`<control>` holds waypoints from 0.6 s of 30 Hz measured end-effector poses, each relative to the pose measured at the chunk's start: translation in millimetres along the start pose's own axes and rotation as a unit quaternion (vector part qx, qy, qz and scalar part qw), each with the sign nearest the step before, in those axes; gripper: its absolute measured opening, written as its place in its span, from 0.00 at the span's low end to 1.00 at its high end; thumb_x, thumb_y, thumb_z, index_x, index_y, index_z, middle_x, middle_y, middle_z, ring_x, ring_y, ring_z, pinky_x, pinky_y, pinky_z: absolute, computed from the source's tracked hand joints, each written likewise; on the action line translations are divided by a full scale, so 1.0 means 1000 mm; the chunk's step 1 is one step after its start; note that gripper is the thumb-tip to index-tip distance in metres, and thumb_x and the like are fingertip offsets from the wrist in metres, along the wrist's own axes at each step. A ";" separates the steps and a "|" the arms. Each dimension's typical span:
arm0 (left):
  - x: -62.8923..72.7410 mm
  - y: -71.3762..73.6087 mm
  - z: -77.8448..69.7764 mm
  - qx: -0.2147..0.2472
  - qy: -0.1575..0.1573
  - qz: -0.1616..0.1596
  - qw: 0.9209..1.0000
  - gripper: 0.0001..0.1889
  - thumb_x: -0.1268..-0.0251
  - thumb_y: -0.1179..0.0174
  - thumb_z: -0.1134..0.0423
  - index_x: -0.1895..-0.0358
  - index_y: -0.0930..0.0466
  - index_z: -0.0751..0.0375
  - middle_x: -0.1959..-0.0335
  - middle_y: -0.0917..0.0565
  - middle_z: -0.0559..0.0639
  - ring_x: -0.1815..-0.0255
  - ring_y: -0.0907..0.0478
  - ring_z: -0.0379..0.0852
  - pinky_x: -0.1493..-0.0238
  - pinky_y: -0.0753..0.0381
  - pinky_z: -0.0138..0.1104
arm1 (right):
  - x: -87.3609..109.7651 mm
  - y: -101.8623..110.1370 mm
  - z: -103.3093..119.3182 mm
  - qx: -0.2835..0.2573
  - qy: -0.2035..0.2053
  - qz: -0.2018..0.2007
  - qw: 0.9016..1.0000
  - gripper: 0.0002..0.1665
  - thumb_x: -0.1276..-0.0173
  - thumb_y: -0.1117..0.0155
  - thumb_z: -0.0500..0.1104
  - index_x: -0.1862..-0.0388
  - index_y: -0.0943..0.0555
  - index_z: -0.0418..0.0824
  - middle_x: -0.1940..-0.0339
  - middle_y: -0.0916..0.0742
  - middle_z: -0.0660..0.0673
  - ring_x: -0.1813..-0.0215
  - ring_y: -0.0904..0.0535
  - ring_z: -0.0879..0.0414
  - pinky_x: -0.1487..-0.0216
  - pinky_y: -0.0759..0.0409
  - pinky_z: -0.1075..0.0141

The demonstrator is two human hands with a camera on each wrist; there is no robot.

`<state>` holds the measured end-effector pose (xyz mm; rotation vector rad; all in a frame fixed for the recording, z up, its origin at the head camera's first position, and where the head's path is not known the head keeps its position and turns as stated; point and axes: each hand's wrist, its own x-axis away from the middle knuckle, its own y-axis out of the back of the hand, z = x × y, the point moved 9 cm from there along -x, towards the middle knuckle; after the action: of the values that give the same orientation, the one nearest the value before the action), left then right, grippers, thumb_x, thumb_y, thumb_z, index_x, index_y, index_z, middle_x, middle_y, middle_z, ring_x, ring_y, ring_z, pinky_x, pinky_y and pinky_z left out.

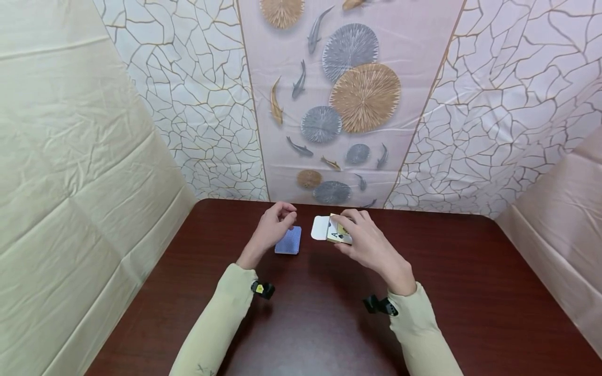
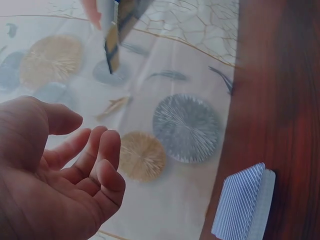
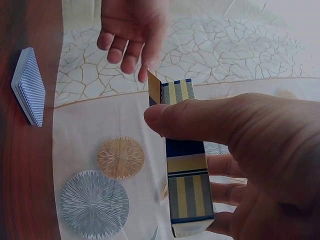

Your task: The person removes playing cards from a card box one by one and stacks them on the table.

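My right hand [image 1: 369, 243] grips a playing-card box [image 3: 186, 162] above the table. An ace of spades design shows on the box face, and its white end flap [image 1: 320, 228] stands out toward the left. In the right wrist view the thumb lies across the box's striped narrow side, with fingers behind it. A stack of blue-backed playing cards [image 1: 289, 242] lies on the table, squared up. Just above and left of that stack hovers my left hand [image 1: 274, 225], its fingers loosely bent and nothing in them. The left wrist view shows the stack [image 2: 240, 202] apart from the hand.
The dark red-brown table [image 1: 320, 324] carries the card stack near its far edge. Behind it hangs a patterned cloth [image 1: 324, 78] with fish and round shapes. Plain cream cloth [image 1: 84, 183] closes off the left side, and similar cloth hangs at the right.
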<state>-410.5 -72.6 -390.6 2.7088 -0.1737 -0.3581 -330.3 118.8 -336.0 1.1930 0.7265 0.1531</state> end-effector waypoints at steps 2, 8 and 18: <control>0.002 0.000 -0.004 0.011 -0.002 0.000 1.000 0.10 0.29 0.45 0.60 0.50 0.22 0.59 0.64 0.17 0.56 0.69 0.17 0.44 0.65 0.21 0.34 | 0.000 0.000 0.000 0.000 -0.001 0.000 1.000 0.35 0.46 0.22 0.42 0.38 0.23 0.41 0.42 0.21 0.38 0.45 0.29 0.43 0.49 0.25 0.52; 0.008 -0.004 -0.015 0.034 -0.009 0.008 0.999 0.09 0.28 0.45 0.61 0.51 0.22 0.59 0.64 0.17 0.61 0.70 0.18 0.43 0.63 0.21 0.34 | 0.000 -0.001 0.000 -0.002 -0.003 0.000 1.000 0.35 0.46 0.22 0.42 0.38 0.23 0.42 0.42 0.21 0.39 0.45 0.29 0.43 0.49 0.25 0.52; 0.019 -0.015 -0.030 0.065 -0.014 0.020 0.998 0.07 0.29 0.45 0.64 0.52 0.22 0.59 0.66 0.18 0.62 0.69 0.19 0.56 0.60 0.18 0.43 | 0.000 -0.001 0.000 -0.005 0.005 -0.005 1.000 0.35 0.47 0.21 0.42 0.38 0.22 0.41 0.43 0.21 0.38 0.45 0.28 0.43 0.49 0.25 0.52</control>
<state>-383.1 -50.9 -374.0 2.8254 -0.2673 -0.3857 -330.5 117.8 -337.1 1.1801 0.7392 0.1545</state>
